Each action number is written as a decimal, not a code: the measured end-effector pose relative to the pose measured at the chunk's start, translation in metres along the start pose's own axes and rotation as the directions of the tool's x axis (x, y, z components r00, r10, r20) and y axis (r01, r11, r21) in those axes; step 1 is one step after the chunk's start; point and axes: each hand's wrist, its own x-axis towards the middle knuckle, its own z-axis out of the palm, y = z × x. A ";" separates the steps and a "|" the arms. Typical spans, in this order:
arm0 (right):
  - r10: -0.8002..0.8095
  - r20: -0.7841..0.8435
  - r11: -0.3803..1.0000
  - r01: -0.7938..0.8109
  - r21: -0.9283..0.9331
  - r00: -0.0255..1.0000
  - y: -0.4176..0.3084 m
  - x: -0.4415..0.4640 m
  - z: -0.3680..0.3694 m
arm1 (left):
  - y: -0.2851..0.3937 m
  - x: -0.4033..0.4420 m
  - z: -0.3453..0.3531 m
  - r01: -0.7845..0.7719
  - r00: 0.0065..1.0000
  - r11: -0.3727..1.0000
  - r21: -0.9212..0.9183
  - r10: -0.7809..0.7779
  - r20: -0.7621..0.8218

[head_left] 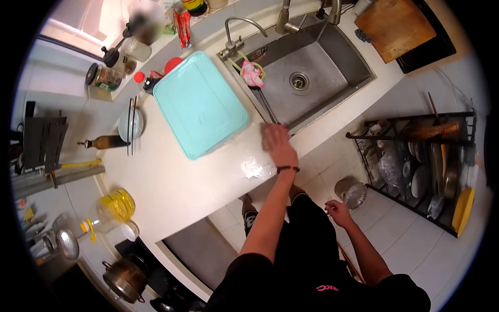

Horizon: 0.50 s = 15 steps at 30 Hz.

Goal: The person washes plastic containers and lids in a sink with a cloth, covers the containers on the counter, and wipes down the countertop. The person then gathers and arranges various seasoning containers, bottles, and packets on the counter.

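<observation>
My left hand [278, 146], with a dark bracelet at the wrist, reaches over the counter's front edge beside the sink [317, 67]. It is a little blurred; its fingers look stretched out flat over the white countertop [208, 190], and I make out nothing held. A wet, shiny patch shows on the counter just left of it. Down at my side hangs my right hand [339, 213], fingers loosely bent and apart, with nothing visible in it. A large light-blue lid or board [201, 104] lies on the counter, left of my left hand.
A pink-and-white cloth [252, 74] lies at the sink's left rim. Chopsticks [131, 127] rest across a bowl [136, 120] near a dark oil bottle [106, 142]. A black rack [410, 130] and a small bin [351, 192] stand on the right. A pot [125, 281] sits lower left.
</observation>
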 end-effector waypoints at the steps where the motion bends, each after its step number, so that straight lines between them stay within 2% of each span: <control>1: -0.020 -0.051 0.999 0.021 0.025 0.999 0.010 0.002 -0.015 | 0.013 0.006 0.016 -0.046 0.988 0.983 -0.177 0.018 -0.154; 3: -0.068 -0.042 0.995 0.071 0.075 0.997 0.026 0.011 -0.034 | 0.028 0.013 0.021 0.013 0.996 0.925 -0.379 -0.044 -0.075; 4: -0.059 -0.032 0.997 0.061 0.043 0.998 0.025 0.011 -0.040 | 0.023 0.016 0.012 0.019 0.994 0.928 -0.373 -0.056 -0.089; 6: -0.037 -0.002 0.999 0.037 0.022 0.999 0.025 0.014 -0.048 | 0.001 0.020 -0.012 0.106 0.943 0.649 -0.754 -0.305 -0.130; 7: -0.046 0.011 0.999 0.045 0.019 0.999 0.024 0.019 -0.048 | -0.009 0.012 -0.048 0.055 0.904 0.758 -0.649 -0.314 -0.290; 8: -0.078 0.052 0.997 0.079 -0.007 0.996 0.021 0.025 -0.046 | -0.036 -0.002 -0.074 -0.072 0.868 0.837 -0.542 -0.215 -0.448; 9: -0.108 0.084 0.993 0.111 -0.036 0.991 0.020 0.031 -0.047 | -0.066 -0.022 -0.094 -0.100 0.877 0.508 -0.855 -0.360 -0.317; 10: -0.109 0.075 0.993 0.112 -0.036 0.991 0.019 0.038 -0.045 | -0.094 -0.043 -0.133 0.193 0.835 0.739 -0.645 -0.469 -0.288; 11: -0.129 0.108 0.987 0.137 -0.080 0.986 0.018 0.047 -0.039 | -0.114 -0.058 -0.180 0.182 0.854 0.907 -0.380 -0.337 -0.395; 12: -0.145 0.139 0.979 0.163 -0.126 0.980 0.014 0.053 -0.034 | -0.173 -0.084 -0.183 0.123 0.838 0.949 -0.291 -0.256 -0.481; 13: -0.143 0.126 0.978 0.159 -0.132 0.982 0.005 0.057 -0.029 | -0.229 -0.111 -0.176 -0.004 0.772 0.881 -0.473 -0.298 -0.562; 15: -0.128 0.201 0.978 0.157 -0.138 0.971 -0.012 0.062 -0.017 | -0.263 -0.148 -0.204 0.442 0.779 0.858 -0.260 -0.511 -0.362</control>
